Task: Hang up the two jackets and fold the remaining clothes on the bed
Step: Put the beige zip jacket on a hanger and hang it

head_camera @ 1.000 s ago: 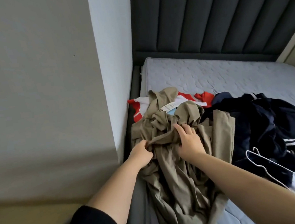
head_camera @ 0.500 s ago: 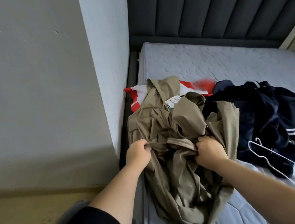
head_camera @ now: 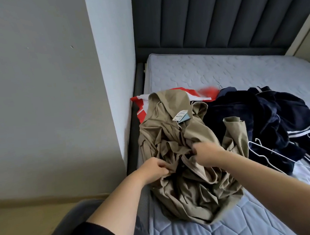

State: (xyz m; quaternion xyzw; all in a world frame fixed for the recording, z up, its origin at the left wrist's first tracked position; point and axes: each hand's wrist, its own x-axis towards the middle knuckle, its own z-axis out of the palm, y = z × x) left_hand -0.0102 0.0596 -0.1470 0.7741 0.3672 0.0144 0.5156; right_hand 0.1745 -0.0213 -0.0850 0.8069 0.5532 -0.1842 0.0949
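Observation:
A crumpled khaki jacket [head_camera: 193, 188] with a paper tag [head_camera: 181, 115] lies at the left edge of the bed [head_camera: 222, 71]. My left hand [head_camera: 154, 168] pinches a fold of it near its middle. My right hand [head_camera: 207, 153], slightly blurred, grips another fold of the same jacket just to the right. A dark navy garment with white stripes [head_camera: 278, 118] is heaped beside it on the right. A red and white garment [head_camera: 141, 107] lies partly under the khaki jacket. White wire hangers [head_camera: 266, 153] rest on the navy heap.
A grey wall corner [head_camera: 115, 83] stands hard against the bed's left side. The dark padded headboard [head_camera: 215, 10] rises at the back. The far part of the mattress holds no clothes. A dark rounded object [head_camera: 70, 229] sits by my left arm.
My right hand has shifted up and left on the khaki jacket, closing the gap to my left hand. A jacket flap now lies out to the right. The view has tilted down.

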